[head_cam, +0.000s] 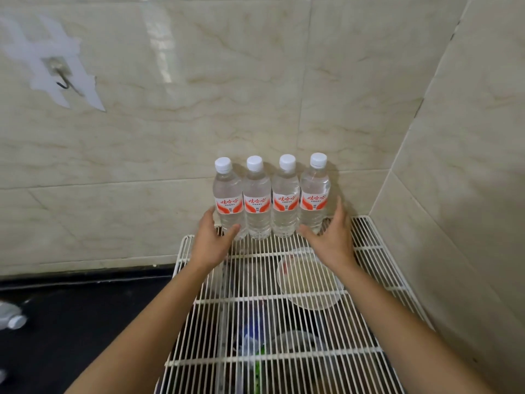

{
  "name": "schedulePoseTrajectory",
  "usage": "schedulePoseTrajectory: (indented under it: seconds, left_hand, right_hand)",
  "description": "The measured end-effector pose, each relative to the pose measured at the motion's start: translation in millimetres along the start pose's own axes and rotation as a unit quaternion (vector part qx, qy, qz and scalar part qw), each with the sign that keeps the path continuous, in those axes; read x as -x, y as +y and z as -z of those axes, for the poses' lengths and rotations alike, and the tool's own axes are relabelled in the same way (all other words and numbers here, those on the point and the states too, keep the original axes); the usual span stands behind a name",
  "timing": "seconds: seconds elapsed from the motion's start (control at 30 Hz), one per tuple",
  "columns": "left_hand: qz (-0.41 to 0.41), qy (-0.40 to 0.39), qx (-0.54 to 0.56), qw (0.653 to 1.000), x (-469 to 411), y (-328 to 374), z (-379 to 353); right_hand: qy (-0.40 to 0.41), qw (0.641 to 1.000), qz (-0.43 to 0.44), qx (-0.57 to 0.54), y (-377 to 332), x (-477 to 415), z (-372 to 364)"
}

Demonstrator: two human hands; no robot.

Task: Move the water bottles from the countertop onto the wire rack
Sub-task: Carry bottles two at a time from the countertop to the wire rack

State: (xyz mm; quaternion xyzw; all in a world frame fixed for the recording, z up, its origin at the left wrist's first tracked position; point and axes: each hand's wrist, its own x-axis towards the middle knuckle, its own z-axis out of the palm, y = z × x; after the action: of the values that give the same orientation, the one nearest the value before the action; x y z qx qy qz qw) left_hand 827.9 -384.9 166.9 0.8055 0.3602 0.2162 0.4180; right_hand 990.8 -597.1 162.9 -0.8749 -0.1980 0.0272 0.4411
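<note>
**Four bottles lined up at the back of the rack**

Four water bottles (pixel 257 200) stand upright, side by side and touching, along the back edge of the white wire rack (pixel 272 356), close against the cream marble-look wall tiles (pixel 227 81) in the corner. The left hand (pixel 211 240) and right hand (pixel 332 237) bracket the row, each spread wide with fingers fairly straight and thumb across the front of an end bottle. Another bottle (pixel 12 318) lies on the black countertop (pixel 71 308), far left. A metal hook (pixel 63 82) hangs on the wall. A clear round dish (pixel 309 282) shows beneath the wires
</note>
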Motion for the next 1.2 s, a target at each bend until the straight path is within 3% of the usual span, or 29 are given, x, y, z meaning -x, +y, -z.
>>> schedulePoseTrajectory:
  seconds: [0.1, 0.17, 0.5, 0.73, 0.93, 1.2]
  left_hand:
    - [-0.099, 0.092, -0.147, 0.98, 25, 8, 20]
    - [-0.139, 0.148, -0.235, 0.95, 42, 7, 34]
    - [-0.03, 0.2, -0.429, 0.88, 148, -49, 106]
    - [0.077, 0.228, -0.46, 0.855, 231, -89, 201]
    - [0.134, 0.233, -0.462, 0.845, 293, -160, 312]
    - [0.186, 0.178, -0.458, 0.851, 365, -274, 447]
  right_hand:
    - [0.107, 0.978, 0.157, 0.087, -8, 18, 2]
    - [0.123, 0.951, 0.252, 0.134, -14, 21, 1]
    - [-0.017, 0.902, 0.419, 0.107, -60, 67, -89]
    - [-0.112, 0.874, 0.468, 0.067, -139, 153, -162]
    - [-0.151, 0.843, 0.506, 0.102, -196, 249, -236]
    - [-0.215, 0.834, 0.486, 0.15, -287, 393, -356]
